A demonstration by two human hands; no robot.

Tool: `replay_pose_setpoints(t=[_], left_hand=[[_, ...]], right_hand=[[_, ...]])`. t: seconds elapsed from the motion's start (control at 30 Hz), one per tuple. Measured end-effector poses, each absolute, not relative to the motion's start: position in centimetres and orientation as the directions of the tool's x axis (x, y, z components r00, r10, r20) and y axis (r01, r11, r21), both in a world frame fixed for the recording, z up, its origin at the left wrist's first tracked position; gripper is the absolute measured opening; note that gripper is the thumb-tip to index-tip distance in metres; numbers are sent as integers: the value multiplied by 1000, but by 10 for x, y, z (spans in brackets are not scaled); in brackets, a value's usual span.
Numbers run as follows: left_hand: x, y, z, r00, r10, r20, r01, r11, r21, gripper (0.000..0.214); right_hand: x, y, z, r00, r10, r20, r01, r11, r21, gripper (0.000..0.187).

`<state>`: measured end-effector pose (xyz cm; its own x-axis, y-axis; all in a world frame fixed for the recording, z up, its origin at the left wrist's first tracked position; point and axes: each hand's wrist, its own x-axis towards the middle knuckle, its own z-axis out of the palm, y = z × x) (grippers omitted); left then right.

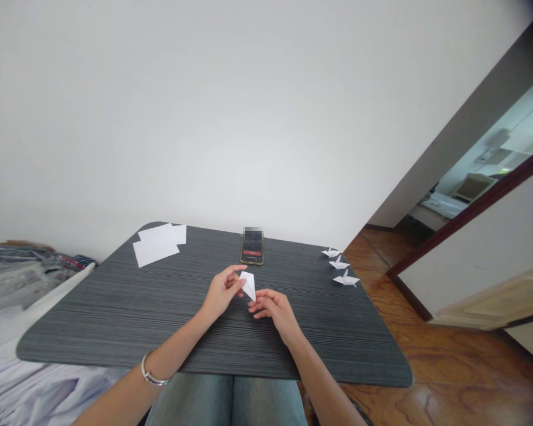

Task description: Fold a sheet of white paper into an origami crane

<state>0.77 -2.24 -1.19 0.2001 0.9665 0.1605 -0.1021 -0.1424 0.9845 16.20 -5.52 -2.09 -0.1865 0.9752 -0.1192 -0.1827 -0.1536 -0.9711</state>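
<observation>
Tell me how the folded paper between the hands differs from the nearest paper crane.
The folded paper is a compact kite shape, while the paper crane has spread wings and a raised point. The folded paper is in the left hand, its narrow tip at the right hand; the paper crane sits on the table. Both are white.

The place looks like a home: a plain white wall [249, 118] fills the top of the frame, glossy brown wood-patterned flooring [453, 361] shows at lower right, rumpled white fabric [48, 387] lies at lower left, and beige furniture [474, 187] stands beyond dark reddish-brown trim [475, 208] at right.
</observation>
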Motion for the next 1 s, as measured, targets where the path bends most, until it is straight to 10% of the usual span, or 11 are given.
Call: replay_pose_setpoints(t=[1.0], left_hand=[[12,-21,-18,346,934,86,-152,-34,988,21]], right_hand=[[171,-56,-14,-172,970,-171,-373,-225,-900,25]])
